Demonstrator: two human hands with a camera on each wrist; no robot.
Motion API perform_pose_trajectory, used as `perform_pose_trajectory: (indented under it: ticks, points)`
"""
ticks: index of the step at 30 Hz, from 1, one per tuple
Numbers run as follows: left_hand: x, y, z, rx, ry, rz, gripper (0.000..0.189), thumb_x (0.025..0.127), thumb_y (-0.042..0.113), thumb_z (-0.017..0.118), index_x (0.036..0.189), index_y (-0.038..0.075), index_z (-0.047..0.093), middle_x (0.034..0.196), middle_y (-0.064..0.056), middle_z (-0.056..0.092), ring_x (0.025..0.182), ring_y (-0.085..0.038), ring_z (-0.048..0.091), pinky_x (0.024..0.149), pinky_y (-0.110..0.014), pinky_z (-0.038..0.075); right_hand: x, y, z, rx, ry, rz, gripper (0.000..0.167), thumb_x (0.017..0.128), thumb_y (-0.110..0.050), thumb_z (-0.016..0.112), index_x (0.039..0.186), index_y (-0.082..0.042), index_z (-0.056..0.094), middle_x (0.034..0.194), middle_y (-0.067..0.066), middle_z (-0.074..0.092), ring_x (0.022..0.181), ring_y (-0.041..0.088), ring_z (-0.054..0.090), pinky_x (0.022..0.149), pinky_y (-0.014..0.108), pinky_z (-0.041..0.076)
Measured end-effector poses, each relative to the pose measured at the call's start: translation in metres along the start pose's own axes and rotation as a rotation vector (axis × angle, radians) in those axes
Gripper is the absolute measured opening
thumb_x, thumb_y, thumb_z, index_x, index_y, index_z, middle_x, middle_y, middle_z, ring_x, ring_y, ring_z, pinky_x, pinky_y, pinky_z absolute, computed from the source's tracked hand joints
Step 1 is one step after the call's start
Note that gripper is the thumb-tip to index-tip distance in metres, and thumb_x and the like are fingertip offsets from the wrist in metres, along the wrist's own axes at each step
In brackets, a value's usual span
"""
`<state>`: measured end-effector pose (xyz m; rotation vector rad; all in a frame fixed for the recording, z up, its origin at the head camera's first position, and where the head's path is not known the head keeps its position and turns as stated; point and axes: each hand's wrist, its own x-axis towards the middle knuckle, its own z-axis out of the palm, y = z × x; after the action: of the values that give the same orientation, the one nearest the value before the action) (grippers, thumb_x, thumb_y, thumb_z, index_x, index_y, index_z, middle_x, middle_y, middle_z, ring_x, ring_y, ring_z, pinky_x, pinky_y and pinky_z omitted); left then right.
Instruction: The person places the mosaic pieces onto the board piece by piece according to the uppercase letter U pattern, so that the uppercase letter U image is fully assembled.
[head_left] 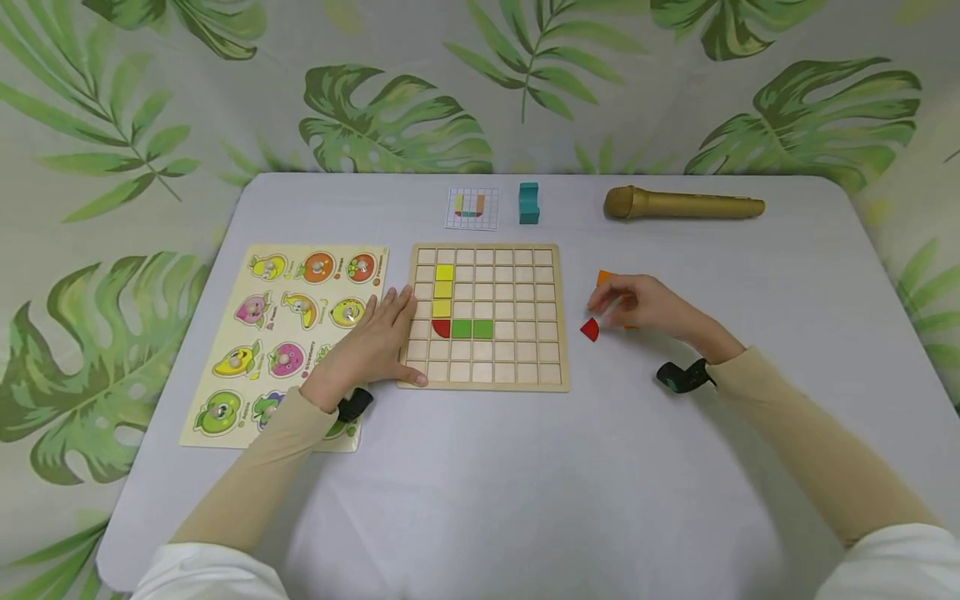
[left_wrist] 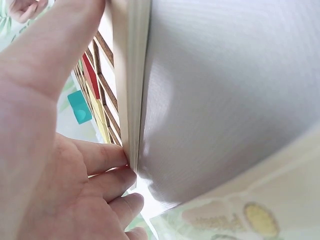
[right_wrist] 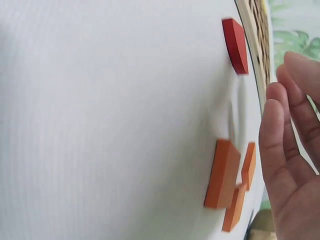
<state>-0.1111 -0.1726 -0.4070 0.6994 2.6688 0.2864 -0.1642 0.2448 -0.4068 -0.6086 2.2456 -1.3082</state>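
Observation:
My left hand (head_left: 371, 346) steadies the wooden grid board (head_left: 527, 360), its fingers at the left edge and the thumb by the lower left corner. On the grid, a column of yellow squares (head_left: 443, 289) runs down to a red quarter-round piece (head_left: 441, 329), followed by two green squares (head_left: 472, 329). To the right of the board my right hand (head_left: 643, 307) hovers with loosely bent fingers and nothing visible between them. Just beside its fingertips lies a second red quarter-round piece (head_left: 590, 330). Several orange blocks (right_wrist: 223, 175) lie near it, partly hidden under the hand in the head view.
A pattern card (head_left: 472, 208) and a teal block (head_left: 528, 203) sit beyond the board. Farther right at the back lies a gold microphone (head_left: 684, 203). A fruit puzzle board (head_left: 217, 367) is on the left, partly under the left forearm.

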Motion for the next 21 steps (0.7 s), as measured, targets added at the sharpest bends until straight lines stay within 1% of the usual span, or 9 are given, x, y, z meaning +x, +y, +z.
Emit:
perform_pose_trajectory:
  ticks: [3,7,12,16,19,21]
  points:
    - [0.000,0.000,0.000,-0.003,0.002,-0.001,0.122,0.070,0.055,0.077,0.149,-0.010,0.010,0.157,-0.023,0.000,0.143,-0.040,-0.002,0.113,-0.051,-0.002,0.003,-0.002,0.006,-0.065,-0.041,-0.006,0.021,0.083,0.004,0.070,0.102,0.000,0.065,0.102,0.013,0.064,0.084,0.026,0.057,0.073,0.024,0.050]
    - [0.000,-0.001,0.001,-0.004,0.001,-0.002,0.122,0.070,0.055,0.077,0.149,-0.009,0.010,0.157,-0.022,0.000,0.143,-0.039,-0.003,0.114,-0.050,-0.002,0.006,-0.002,0.012,-0.155,-0.069,-0.042,0.021,0.081,0.006,0.070,0.100,-0.003,0.068,0.100,0.007,0.067,0.087,0.023,0.057,0.077,0.026,0.049]
    - [0.001,-0.001,0.002,-0.002,-0.001,-0.003,0.122,0.070,0.056,0.077,0.149,-0.009,0.011,0.157,-0.022,0.000,0.143,-0.039,-0.003,0.114,-0.050,-0.002,0.008,-0.001,0.017,-0.188,-0.085,-0.041,0.023,0.079,0.009,0.071,0.098,-0.004,0.067,0.098,0.005,0.065,0.089,0.021,0.057,0.079,0.027,0.048]
    - [0.001,-0.001,0.001,-0.004,0.000,0.001,0.122,0.070,0.057,0.077,0.149,-0.009,0.011,0.157,-0.022,0.000,0.143,-0.039,-0.004,0.114,-0.050,-0.002,0.008,-0.004,0.017,-0.212,-0.089,-0.037,0.020,0.080,0.007,0.072,0.095,-0.004,0.067,0.092,0.004,0.064,0.084,0.021,0.053,0.075,0.027,0.047]
    - [0.001,-0.002,0.001,-0.001,0.000,0.002,0.122,0.070,0.057,0.076,0.149,-0.009,0.010,0.157,-0.022,-0.001,0.143,-0.039,-0.004,0.114,-0.050,-0.002,0.009,-0.007,0.014,-0.245,-0.084,-0.038,0.016,0.082,0.005,0.071,0.093,-0.006,0.068,0.086,0.004,0.063,0.081,0.021,0.052,0.072,0.029,0.045]
    - [0.001,-0.002,0.001,-0.004,0.000,0.002,0.122,0.070,0.057,0.076,0.149,-0.009,0.010,0.157,-0.022,-0.001,0.143,-0.039,-0.004,0.114,-0.050,-0.003,0.009,-0.009,0.012,-0.247,-0.079,-0.036,0.014,0.083,0.004,0.070,0.092,-0.006,0.068,0.082,0.004,0.062,0.079,0.020,0.051,0.071,0.030,0.045]
